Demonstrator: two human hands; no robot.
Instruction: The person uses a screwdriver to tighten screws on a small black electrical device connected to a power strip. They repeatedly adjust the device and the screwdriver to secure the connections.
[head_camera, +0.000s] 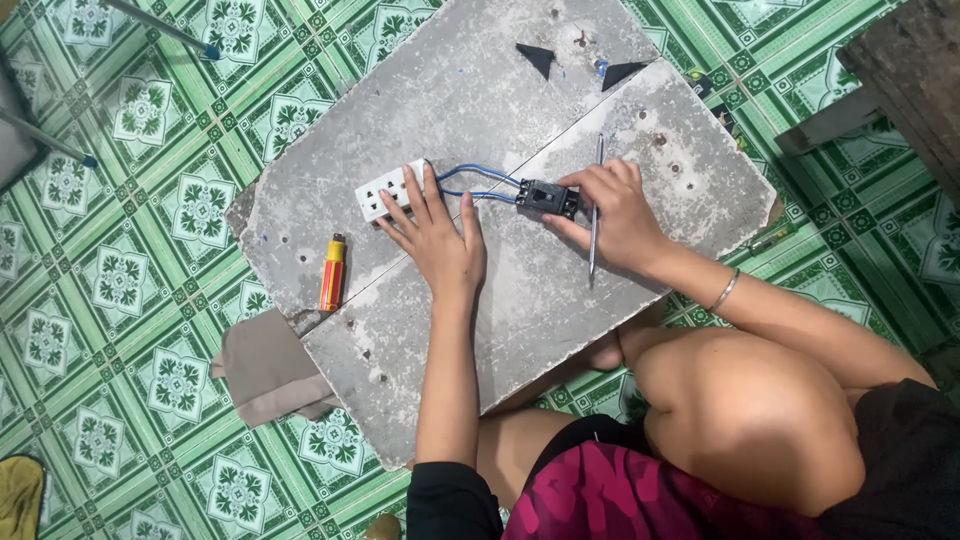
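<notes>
right hand (612, 215) grips black breaker (547, 197); left hand (432, 232) presses white socket (390, 190).

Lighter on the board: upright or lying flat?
Lying flat. The lighter rests on its side on the grey board, clear of the left hand.

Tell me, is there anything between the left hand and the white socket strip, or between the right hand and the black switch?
Nothing visible. The left hand lies on the white socket strip, and the right hand grips the black switch.
</notes>
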